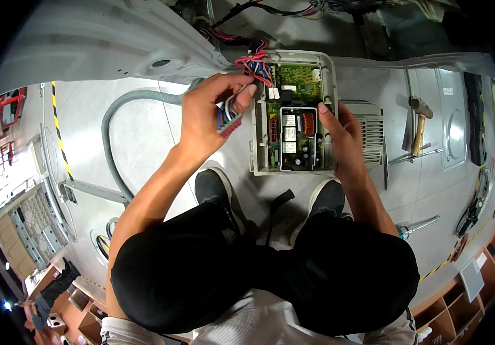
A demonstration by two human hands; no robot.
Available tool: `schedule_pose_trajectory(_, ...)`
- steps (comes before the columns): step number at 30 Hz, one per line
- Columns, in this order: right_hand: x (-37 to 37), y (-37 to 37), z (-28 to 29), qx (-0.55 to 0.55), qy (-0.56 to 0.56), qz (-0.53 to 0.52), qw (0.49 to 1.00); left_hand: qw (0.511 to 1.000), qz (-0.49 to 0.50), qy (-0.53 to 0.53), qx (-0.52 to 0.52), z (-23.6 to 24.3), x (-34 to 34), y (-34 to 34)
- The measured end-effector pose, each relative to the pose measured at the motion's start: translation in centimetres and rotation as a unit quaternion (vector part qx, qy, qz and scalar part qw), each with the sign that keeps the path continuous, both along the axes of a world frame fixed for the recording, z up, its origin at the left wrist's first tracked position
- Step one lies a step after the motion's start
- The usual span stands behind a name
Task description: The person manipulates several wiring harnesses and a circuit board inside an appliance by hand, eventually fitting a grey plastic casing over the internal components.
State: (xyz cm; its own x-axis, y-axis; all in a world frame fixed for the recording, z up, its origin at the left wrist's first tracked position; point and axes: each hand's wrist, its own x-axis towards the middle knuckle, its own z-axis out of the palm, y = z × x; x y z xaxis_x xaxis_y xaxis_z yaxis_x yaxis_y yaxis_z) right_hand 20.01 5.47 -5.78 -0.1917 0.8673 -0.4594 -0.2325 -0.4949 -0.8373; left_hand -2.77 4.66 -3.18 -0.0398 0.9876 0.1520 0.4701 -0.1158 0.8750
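Observation:
An open grey control box (263, 164) with a green circuit board (296, 77) inside is held up in front of me. Red, blue and black wires form a wiring harness (254, 62) at its upper left corner, with white connectors (274, 92) at the board. My left hand (210, 106) is closed on part of the harness; wire ends and a small reddish connector (230, 127) stick out below its fingers. Along the box's right side my right hand (345, 135) grips the edge, thumb on the rim and the other fingers mostly hidden behind it.
A grey metal panel (121, 40) of a vehicle body spans the far side. On the floor at right lie a hammer (420, 118), a vented grey cover (368, 135) and a teal-handled tool (408, 231). A grey hose (109, 135) curves at left. Wooden shelving (460, 305) stands lower right.

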Motion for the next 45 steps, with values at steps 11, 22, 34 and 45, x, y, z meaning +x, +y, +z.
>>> schedule_pose_trajectory(11,0.3,0.1,0.1,-0.001,-0.011,0.010,1.000,0.912,-0.144,0.294,0.249,1.8,-1.0,1.8)
schedule_pose_trajectory(22,0.0,0.0,0.3,0.057,-0.072,-0.001,0.996,0.902,-0.107,0.380,0.173,0.8,0.5,1.2)
schedule_pose_trajectory(34,-0.6,-0.4,0.3,0.079,-0.106,-0.035,0.991,0.945,-0.098,0.300,0.085,0.0,0.7,1.2)
schedule_pose_trajectory(45,0.1,-0.1,0.9,0.037,-0.067,-0.046,0.996,0.985,-0.122,0.121,-0.020,2.1,0.1,-0.2)
